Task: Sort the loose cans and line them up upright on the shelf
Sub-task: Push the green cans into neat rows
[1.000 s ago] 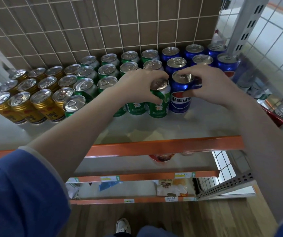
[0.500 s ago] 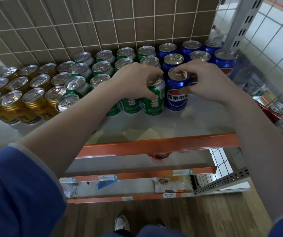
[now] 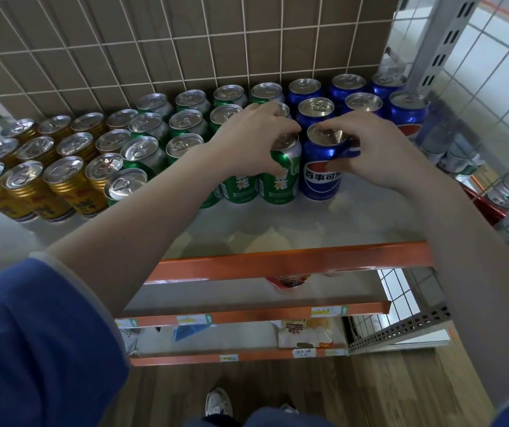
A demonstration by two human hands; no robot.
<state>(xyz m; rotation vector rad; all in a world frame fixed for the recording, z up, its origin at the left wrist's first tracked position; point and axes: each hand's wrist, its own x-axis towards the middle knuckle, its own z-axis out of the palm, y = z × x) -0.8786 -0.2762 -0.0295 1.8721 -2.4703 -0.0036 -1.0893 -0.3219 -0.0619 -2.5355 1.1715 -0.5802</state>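
While the cans stand upright in rows on the shelf (image 3: 277,229), both hands work at the near row, right of centre. The left hand (image 3: 248,143) curls over a green can (image 3: 279,177), fingers across its top and thumb on its near side, gripping it. The right hand (image 3: 376,149) grips a blue can (image 3: 319,177), fingertips on the rim and thumb pressed against the side just above the label. These two cans stand touching, the green one on the left, the blue one on the right, both upright on the shelf surface.

Gold cans (image 3: 62,183) fill the left end in rows running from near to far. Green cans (image 3: 151,149) take the middle, and one of them (image 3: 123,184) at the near edge of that group leans toward the camera beside the gold ones. More green cans sit partly hidden under the left forearm. Blue cans (image 3: 364,104) occupy the right end, reaching to the far row against the brown tiled wall (image 3: 170,41).

An orange rail (image 3: 293,260) edges the near side of the shelf. Below it, two lower shelves with orange rails carry price tags and a few packets (image 3: 305,334). A grey wire panel (image 3: 493,87) closes the right side, with more cans seen through it. Blue sleeves (image 3: 31,349) cover the upper arms, and a white shoe (image 3: 217,403) shows on the wooden floor.
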